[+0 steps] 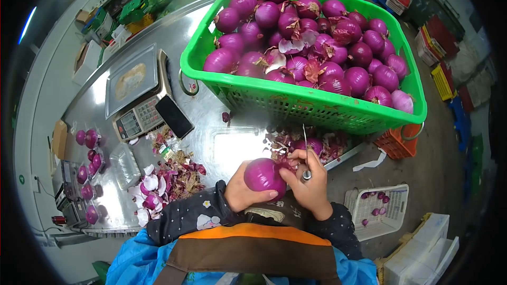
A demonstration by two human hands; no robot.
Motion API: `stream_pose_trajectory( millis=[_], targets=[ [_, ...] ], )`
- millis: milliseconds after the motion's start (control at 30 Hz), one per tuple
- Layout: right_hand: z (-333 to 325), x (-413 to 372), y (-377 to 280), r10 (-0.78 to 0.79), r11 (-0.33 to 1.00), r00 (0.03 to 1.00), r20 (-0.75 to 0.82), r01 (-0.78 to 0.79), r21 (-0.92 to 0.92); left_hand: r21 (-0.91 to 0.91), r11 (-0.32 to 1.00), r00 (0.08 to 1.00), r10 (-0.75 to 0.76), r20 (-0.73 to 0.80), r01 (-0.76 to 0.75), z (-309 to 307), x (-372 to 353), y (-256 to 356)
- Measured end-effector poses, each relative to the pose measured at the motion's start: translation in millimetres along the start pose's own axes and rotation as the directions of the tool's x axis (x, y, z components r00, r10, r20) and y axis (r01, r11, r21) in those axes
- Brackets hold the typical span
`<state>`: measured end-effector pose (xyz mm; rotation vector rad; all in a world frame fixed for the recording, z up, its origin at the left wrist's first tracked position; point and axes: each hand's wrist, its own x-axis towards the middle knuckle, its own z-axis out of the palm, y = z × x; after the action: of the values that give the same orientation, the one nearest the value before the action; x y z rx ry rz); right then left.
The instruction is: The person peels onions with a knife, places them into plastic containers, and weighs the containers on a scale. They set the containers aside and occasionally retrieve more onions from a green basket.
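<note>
A large peeled-looking red onion [261, 175] rests in my left hand [238, 192], whose fingers and thumb wrap round it from the left and below. Closed round a small knife [306, 176] is my right hand [312, 187]; its thin blade points up and away, and the metal handle end shows beneath the fingers. My right thumb and fingertips touch the onion's right side, where dark loose skin [287, 163] shows. Just beyond my hands, another red onion [315, 145] lies among skin scraps, partly hidden by my right hand.
A green crate [296, 91] heaped with red onions fills the far right of the metal table [203, 150]. Left stand a scale [140, 119] with a phone [174, 116], a peelings pile [182, 179] and several wrapped onions [87, 192]. A white basket [398, 216] sits lower right.
</note>
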<state>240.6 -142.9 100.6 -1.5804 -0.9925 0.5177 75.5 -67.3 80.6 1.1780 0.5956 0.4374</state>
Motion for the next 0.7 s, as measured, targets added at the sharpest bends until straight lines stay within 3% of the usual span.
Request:
stream_pose_trajectory(
  millis=[100,133,200,267,333,400,433,500,633,700],
  targets=[
    [-17,5,-8,-0.161,0.987,0.94,0.3,0.15,0.059,0.006,1.0,1.0,0.006,0.029,-0.006,-2,-1,-6],
    [-19,7,-6,-0.158,0.987,0.941,0.299,0.148,0.057,0.02,0.999,0.997,-0.027,0.069,0.025,-4,-1,-8],
    [-19,13,-1,-0.295,0.955,0.878,0.376,0.278,0.101,0.036,0.998,0.992,-0.058,0.113,0.054,-3,-1,-5],
    [-21,12,-6,-0.229,0.973,0.899,0.373,0.199,0.119,0.099,0.993,0.995,-0.068,0.078,0.06,0,-5,1],
    [-25,13,-12,-0.254,0.96,0.906,0.34,0.279,-0.028,0.112,0.993,0.992,-0.062,0.111,0.049,-6,-1,-11],
    [-26,12,-18,-0.264,0.939,0.896,0.356,0.323,-0.116,0.436,0.89,0.974,0.04,0.221,-0.135,-10,4,-15],
    [-26,10,-24,-0.25,0.945,0.906,0.341,0.305,-0.119,0.436,0.89,0.975,0.043,0.218,-0.136,-7,1,-14],
    [-24,7,-31,-0.247,0.948,0.917,0.313,0.296,-0.12,0.113,0.992,0.998,0.062,-0.015,-0.06,4,-5,-12],
    [-19,4,-39,-0.192,0.928,0.926,0.324,0.279,-0.248,0.115,0.985,0.991,0.132,-0.015,-0.129,3,-2,-13],
    [-16,4,-28,-0.21,0.941,0.943,0.259,0.267,-0.206,0.247,0.963,0.99,0.128,-0.06,-0.11,2,-4,-12]
  ],
)
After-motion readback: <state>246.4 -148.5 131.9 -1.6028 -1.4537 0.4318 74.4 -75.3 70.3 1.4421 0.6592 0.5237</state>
